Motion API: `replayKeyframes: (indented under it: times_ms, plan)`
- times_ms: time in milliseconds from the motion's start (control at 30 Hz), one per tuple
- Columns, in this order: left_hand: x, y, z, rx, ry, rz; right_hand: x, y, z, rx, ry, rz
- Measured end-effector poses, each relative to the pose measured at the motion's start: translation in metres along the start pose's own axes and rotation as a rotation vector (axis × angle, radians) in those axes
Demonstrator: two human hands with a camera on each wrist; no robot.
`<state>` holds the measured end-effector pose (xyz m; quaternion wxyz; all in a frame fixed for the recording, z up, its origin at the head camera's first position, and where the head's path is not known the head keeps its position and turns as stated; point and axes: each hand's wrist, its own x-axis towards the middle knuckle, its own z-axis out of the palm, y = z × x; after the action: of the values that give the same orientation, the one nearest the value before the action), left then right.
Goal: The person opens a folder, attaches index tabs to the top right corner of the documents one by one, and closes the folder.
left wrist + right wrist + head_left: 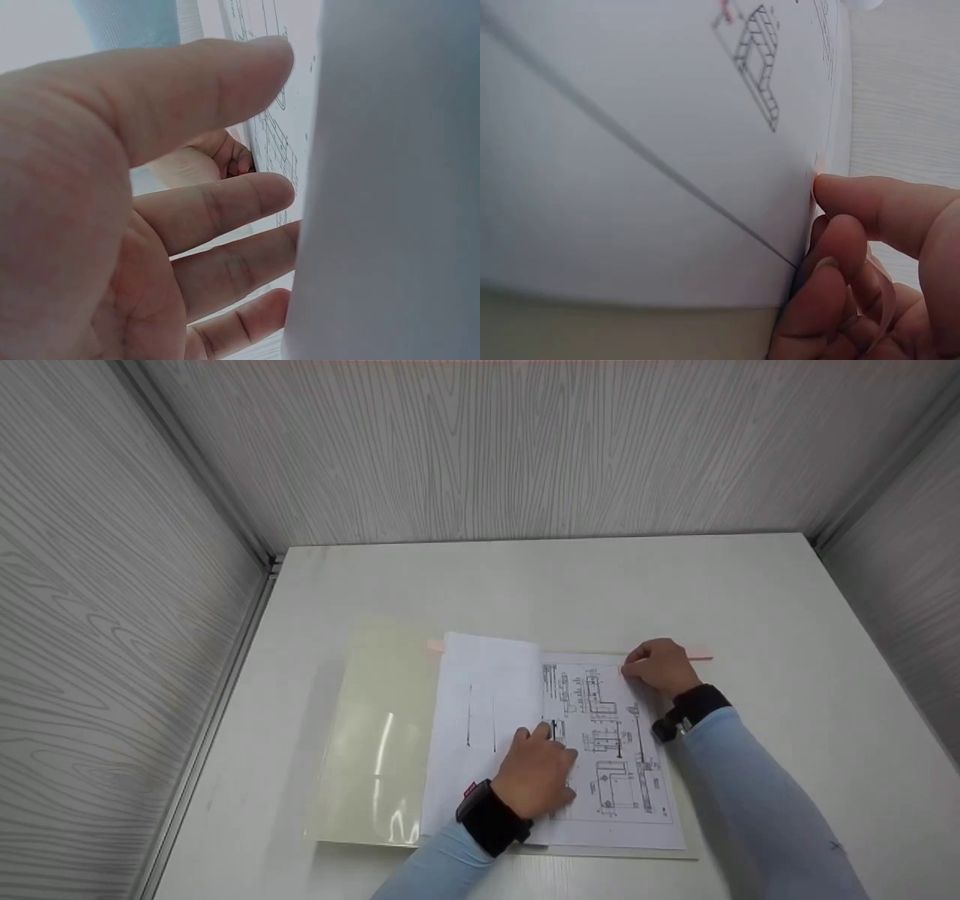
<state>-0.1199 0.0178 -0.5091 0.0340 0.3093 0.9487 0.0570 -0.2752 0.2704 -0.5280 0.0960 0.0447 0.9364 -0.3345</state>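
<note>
An open pale-yellow folder [360, 780] lies on the table with paper sheets in it. The sheet on the right [585, 832] carries printed technical drawings, while a mostly white sheet [480, 660] is turned over to the left. My left hand [536, 772] rests near the fold between them, its fingers extended; in the left wrist view its fingertips [274, 187] meet the turned sheet. At the upper right corner of the drawing sheet, my right hand [661, 666] has curled fingers and holds a thin pink strip [885, 300]. Its thumb touches the paper's edge.
Another pink end [436, 646] shows behind the turned sheet's upper left corner. The white tabletop [525, 585] extends around the folder, bounded by wood-grain panels at the back [480, 450], left [112, 622] and right [900, 525].
</note>
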Motion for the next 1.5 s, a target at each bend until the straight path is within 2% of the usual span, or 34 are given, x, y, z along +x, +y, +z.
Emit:
replayKeyframes:
  times_ms: [533, 767, 1300, 1500]
  plan:
    - [-0.0002, 0.0002, 0.0004, -0.011, -0.007, 0.000, -0.0041, -0.0013, -0.0001, -0.005, 0.012, -0.008]
    - [0.0012, 0.0006, 0.0010, -0.004, -0.009, 0.001, -0.0048, 0.0007, -0.0011, -0.007, 0.003, -0.046]
    - [0.0017, 0.0001, 0.0005, -0.015, -0.024, -0.004, -0.0046, -0.0040, -0.0003, -0.029, -0.006, -0.029]
    - [0.0019, -0.0006, 0.0023, -0.015, -0.018, 0.001, -0.0055, -0.0061, -0.0017, -0.062, -0.067, -0.014]
